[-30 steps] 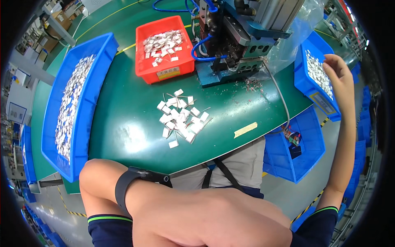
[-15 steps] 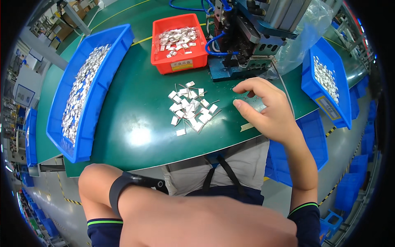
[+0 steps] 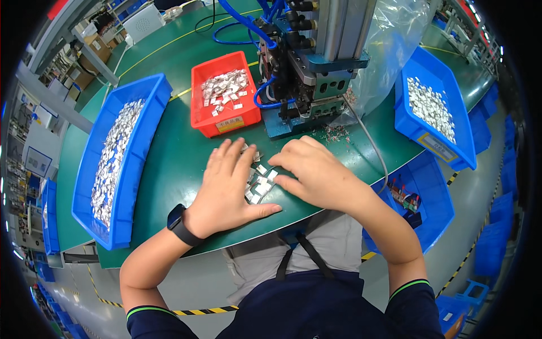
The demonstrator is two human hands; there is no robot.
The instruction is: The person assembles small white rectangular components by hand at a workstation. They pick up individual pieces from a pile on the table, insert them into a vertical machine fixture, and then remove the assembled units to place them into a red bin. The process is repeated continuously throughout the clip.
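On the green tabletop lies a loose pile of small white connector-like pieces with thin wire leads [image 3: 262,185]. My left hand [image 3: 226,186] lies flat with fingers spread over the pile's left side and covers part of it. Wearing a dark watch [image 3: 179,223], that arm comes in from the lower left. At the pile's right edge is my right hand [image 3: 316,175], its fingers curved, thumb and forefinger apart by the pieces. No piece shows held in it. Beyond my hands stands a red bin [image 3: 226,125] with similar white pieces.
A bench press with blue air hoses [image 3: 316,79] stands behind my right hand, with scraps [image 3: 336,134] beside it. Long blue bin [image 3: 121,226] at left and blue bin [image 3: 403,113] at right hold white pieces. Another blue bin [image 3: 437,217] sits below the table edge. A grey cable [image 3: 372,138] crosses the right side.
My left hand has moved forward from close to the camera onto the pile. My right hand has shifted left to the pile's edge. The pile looks more gathered, and the view has tilted up.
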